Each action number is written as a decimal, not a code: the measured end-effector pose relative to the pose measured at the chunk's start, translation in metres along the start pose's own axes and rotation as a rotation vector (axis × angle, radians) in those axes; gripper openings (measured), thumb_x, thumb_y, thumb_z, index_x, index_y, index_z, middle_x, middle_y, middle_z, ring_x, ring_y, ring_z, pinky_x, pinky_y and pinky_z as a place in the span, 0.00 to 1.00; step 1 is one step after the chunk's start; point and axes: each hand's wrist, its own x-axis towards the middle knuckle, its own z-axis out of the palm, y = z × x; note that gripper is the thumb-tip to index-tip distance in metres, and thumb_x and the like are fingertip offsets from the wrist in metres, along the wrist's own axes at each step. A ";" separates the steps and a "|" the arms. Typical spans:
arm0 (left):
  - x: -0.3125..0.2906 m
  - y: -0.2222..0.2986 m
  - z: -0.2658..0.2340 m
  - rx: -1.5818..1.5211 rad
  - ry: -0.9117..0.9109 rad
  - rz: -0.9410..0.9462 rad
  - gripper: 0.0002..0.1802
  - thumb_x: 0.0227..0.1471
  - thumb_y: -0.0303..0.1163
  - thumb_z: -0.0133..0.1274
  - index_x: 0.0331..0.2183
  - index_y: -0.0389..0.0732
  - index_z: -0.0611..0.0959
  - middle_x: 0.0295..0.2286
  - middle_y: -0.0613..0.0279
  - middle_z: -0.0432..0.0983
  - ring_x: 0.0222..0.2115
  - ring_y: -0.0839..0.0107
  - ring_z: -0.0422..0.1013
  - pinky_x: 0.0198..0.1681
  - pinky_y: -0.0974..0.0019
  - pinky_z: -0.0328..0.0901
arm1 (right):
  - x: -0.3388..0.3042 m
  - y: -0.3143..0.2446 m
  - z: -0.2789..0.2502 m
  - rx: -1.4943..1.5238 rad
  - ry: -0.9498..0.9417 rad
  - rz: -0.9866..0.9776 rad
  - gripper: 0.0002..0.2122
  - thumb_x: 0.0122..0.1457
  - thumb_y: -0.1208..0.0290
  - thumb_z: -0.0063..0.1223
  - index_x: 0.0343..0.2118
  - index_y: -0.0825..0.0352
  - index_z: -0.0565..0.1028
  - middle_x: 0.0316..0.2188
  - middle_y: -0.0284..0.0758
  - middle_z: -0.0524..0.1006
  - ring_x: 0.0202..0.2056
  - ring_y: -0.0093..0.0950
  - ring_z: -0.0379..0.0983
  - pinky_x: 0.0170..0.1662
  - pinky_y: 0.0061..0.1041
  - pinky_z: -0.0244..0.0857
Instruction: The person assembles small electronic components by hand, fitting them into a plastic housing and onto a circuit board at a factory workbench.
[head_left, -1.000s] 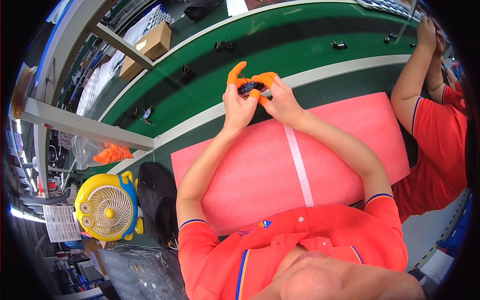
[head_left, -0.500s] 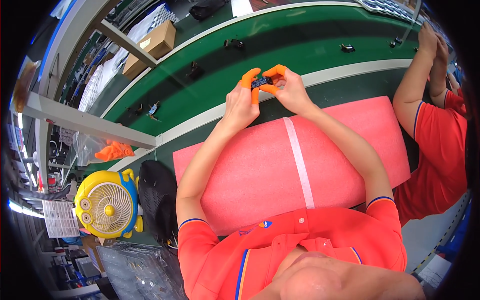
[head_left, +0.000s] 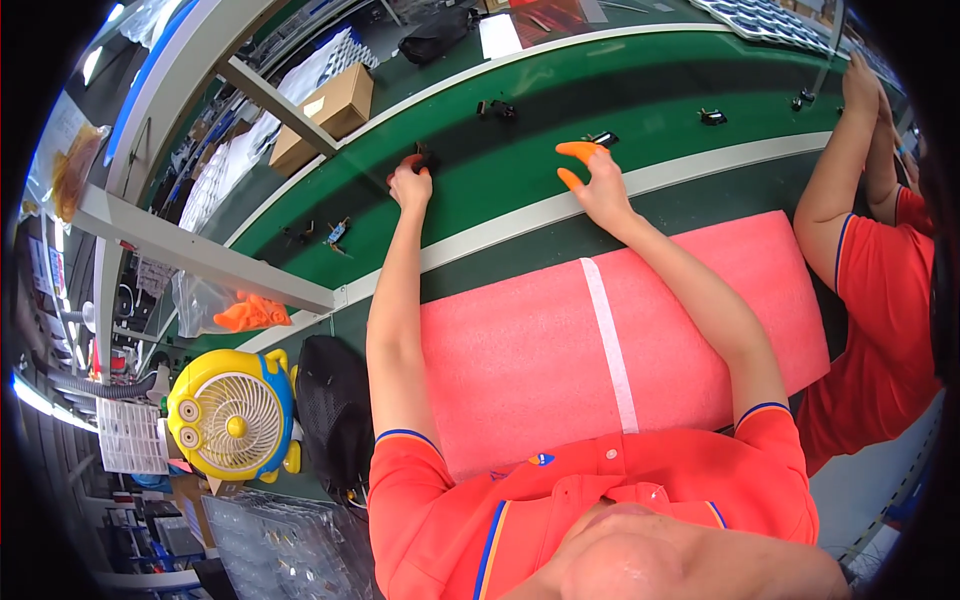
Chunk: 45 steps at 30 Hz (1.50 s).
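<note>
My left hand reaches onto the green belt, its fingers closed at a small black part. Shadow and the hand itself hide much of that grip. Farther right, my right hand hovers over the belt's near side, with orange-covered thumb and forefinger spread and nothing between them. Just beyond those fingertips lies a small dark electronic part.
More small parts lie on the belt: a black one, another, a blue one. A pink foam block fills my near side. At left are a yellow fan and a metal post. A co-worker's arm is at right.
My hands have parted. The small dark part they held together now lies on the belt beyond my right hand. My left hand has moved left to the black part.
</note>
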 end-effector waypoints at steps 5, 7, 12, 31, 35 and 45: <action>-0.044 0.061 -0.031 -0.292 -0.393 0.279 0.17 0.38 0.24 0.56 0.36 0.43 0.82 0.34 0.56 0.76 0.38 0.62 0.69 0.41 0.64 0.63 | 0.000 0.006 -0.008 0.137 -0.088 0.119 0.16 0.47 0.82 0.54 0.41 0.65 0.74 0.39 0.36 0.75 0.40 0.34 0.71 0.45 0.26 0.63; -0.072 0.082 -0.055 -0.326 -0.447 0.412 0.16 0.38 0.22 0.55 0.35 0.43 0.82 0.33 0.57 0.76 0.37 0.63 0.70 0.40 0.65 0.64 | 0.010 -0.007 -0.011 0.226 -0.112 -0.014 0.15 0.48 0.83 0.53 0.41 0.66 0.74 0.38 0.35 0.75 0.39 0.31 0.71 0.45 0.25 0.63; -0.100 0.098 -0.081 -0.487 -0.390 0.850 0.18 0.40 0.17 0.53 0.38 0.41 0.80 0.33 0.55 0.76 0.38 0.67 0.69 0.40 0.67 0.65 | 0.017 -0.010 -0.024 0.558 -0.702 0.281 0.13 0.50 0.82 0.53 0.41 0.70 0.73 0.34 0.34 0.76 0.35 0.23 0.71 0.42 0.21 0.64; -0.133 0.118 -0.076 -1.090 -0.390 0.390 0.21 0.49 0.13 0.47 0.46 0.35 0.73 0.40 0.61 0.70 0.39 0.72 0.69 0.45 0.70 0.65 | 0.015 -0.056 -0.031 0.813 -0.569 0.709 0.08 0.51 0.75 0.55 0.35 0.69 0.75 0.28 0.30 0.75 0.30 0.18 0.70 0.35 0.16 0.65; -0.133 0.118 -0.077 -1.011 -0.348 0.489 0.20 0.49 0.13 0.47 0.46 0.35 0.73 0.37 0.61 0.71 0.37 0.73 0.70 0.43 0.71 0.65 | 0.016 -0.051 -0.033 0.829 -0.551 0.737 0.06 0.51 0.75 0.54 0.33 0.68 0.75 0.28 0.30 0.75 0.27 0.18 0.69 0.32 0.16 0.64; -0.126 0.116 -0.087 -1.332 -0.751 0.045 0.20 0.51 0.16 0.44 0.47 0.33 0.69 0.34 0.55 0.71 0.28 0.74 0.67 0.27 0.73 0.62 | 0.008 -0.055 -0.030 0.648 -0.393 0.430 0.06 0.50 0.78 0.54 0.32 0.68 0.74 0.27 0.31 0.74 0.29 0.20 0.71 0.31 0.18 0.65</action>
